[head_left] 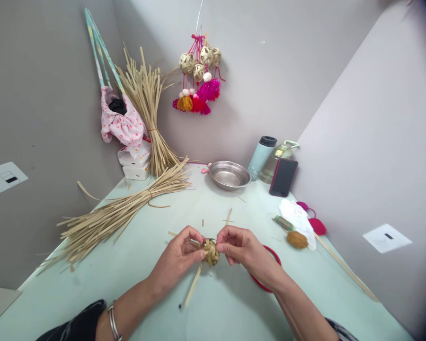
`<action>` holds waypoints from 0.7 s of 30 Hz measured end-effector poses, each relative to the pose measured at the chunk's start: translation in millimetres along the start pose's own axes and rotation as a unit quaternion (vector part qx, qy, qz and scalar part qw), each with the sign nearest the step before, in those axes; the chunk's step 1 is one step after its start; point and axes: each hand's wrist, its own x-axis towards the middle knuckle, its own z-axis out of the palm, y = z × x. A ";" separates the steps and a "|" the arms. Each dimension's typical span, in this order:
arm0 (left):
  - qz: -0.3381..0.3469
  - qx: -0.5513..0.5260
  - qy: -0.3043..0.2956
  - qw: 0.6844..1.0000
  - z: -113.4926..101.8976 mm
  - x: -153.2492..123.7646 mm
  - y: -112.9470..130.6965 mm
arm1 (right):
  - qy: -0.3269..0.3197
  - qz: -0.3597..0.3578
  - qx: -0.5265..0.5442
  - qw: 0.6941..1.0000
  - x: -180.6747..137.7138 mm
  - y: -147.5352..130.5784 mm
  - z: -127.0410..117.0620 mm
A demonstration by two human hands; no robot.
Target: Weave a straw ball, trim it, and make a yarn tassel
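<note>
Between my hands, just above the pale green table, is a small woven ball (210,252) of flat straw strips, with loose strip ends (193,285) sticking out of it. My left hand (180,253) grips the ball's left side between thumb and fingers. At its right edge, my right hand (242,245) pinches with thumb and forefinger, apparently on a strip of the ball; the exact spot is too small to make out. A red ring-shaped cord (277,258) lies on the table, partly hidden beneath my right wrist.
Straw bundles lie (128,206) and stand (152,118) on the left. A metal bowl (230,176), blue tumbler (261,157) and phone (284,177) are at the back. Yarn (297,239) sits at right. Finished woven balls (199,71) with tassels hang on the wall.
</note>
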 end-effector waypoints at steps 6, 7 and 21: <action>0.008 0.002 -0.003 1.000 1.1 -0.7 4.8 | -0.011 -0.027 0.003 1.000 -5.6 -6.5 -0.5; 0.009 0.009 -0.005 1.000 1.4 -0.9 5.7 | 0.000 -0.026 0.000 1.000 -5.5 -6.9 -0.4; 0.028 -0.009 -0.042 0.999 2.6 -3.5 15.3 | 0.107 -0.140 -0.125 0.976 -4.0 1.6 10.8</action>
